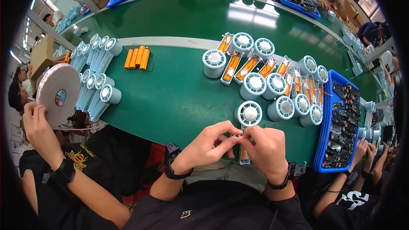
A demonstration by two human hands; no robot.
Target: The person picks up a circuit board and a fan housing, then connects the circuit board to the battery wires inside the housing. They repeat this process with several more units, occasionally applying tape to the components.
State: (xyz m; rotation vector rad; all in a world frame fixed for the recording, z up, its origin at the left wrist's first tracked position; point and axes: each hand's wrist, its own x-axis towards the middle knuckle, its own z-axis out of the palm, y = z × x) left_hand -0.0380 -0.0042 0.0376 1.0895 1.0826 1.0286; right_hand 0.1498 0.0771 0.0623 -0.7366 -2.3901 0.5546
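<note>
At the near edge of the green table, my left hand (208,147) and my right hand (267,150) meet with fingertips pinched together. Something small and dark sits between them, too small and covered to make out. Under my fingers lies an opened light-blue handheld fan (249,114); its round head points away from me. An orange battery (244,153) shows in the fan's handle below my hands. Both hands are closed, and the middle of the handle is hidden behind them.
Several opened fans (254,84) with orange batteries lie to the right. A blue tray (319,145) of small circuit boards stands beyond them. Loose orange batteries (137,58) and closed fans (110,94) lie left. A co-worker's hand (40,132) touches a large white roll (47,87).
</note>
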